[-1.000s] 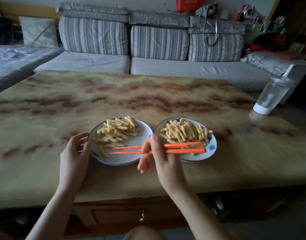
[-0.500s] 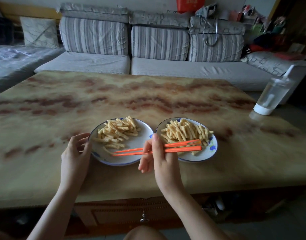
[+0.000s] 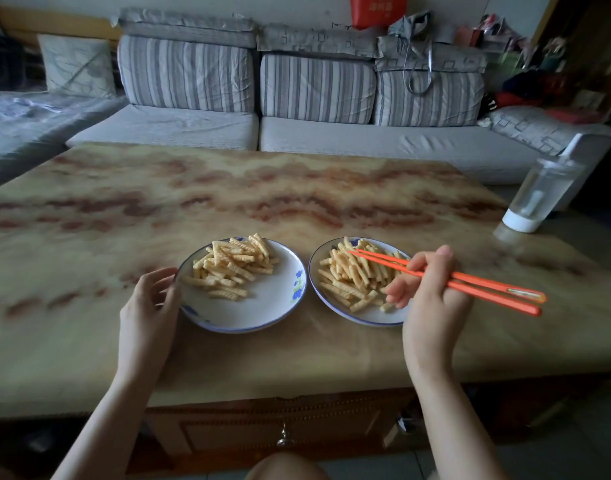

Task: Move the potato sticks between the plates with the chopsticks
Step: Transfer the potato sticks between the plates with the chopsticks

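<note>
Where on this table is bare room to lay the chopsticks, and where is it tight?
Free: the table's far half, between the sofa and the left plate and right plate; the stretch from the right plate to the water bottle; the near-edge strip. Tight: the slit between the plates, and the left plate's rim, held by the left hand.

Behind right hand: right plate rim

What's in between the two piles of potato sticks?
In the head view, only a bare white part of the left plate with its blue flower, then the rim of the right plate.
</note>
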Demonstrator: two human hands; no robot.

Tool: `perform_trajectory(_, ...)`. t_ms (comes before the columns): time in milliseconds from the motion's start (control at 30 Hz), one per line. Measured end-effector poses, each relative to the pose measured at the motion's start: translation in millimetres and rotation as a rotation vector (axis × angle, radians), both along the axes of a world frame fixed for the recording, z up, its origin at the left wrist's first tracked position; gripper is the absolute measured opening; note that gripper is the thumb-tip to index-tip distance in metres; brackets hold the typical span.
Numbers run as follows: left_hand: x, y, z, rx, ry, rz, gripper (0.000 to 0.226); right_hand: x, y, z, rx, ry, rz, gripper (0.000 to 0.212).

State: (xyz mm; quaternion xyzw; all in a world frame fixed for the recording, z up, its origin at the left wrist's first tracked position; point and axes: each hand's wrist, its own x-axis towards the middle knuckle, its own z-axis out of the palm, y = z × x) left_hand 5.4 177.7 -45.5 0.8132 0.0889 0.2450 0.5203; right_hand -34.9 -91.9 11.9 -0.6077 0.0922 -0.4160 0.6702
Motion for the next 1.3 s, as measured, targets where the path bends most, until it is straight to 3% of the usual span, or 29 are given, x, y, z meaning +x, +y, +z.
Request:
perform_trajectory(300,0.5,0.3,-0.8,0.002,0.006,0.0,0.025,-1.8,4.3,-2.4,-0.125,-0.052,0.03,0.04)
perform_trajectory(467,0.4,1.3,-2.2,-0.003,0.009,-0.001,0.026,-2.3,22.1,-7.2,-0.107,-0.015,0.291,0.043)
perform_trajectory(733,2.9,1.3,-2.3,-0.003,0.014,0.006,0.026,4.6,55.6,-24.6,-0.281,0.058,0.609,0.039)
perform_trajectory(1033,2.7,2.8,-4.2,0.027,0.027,0.013,0.03,10.9,66.7,-26.1,-0.246,0.13,0.672,0.035)
perform_trajectory(1300,2.4,2.8,-4.0,0.026,0.025,0.016,0.029,10.1,63.7,-23.9,-0.163,0.119,0.574,0.041)
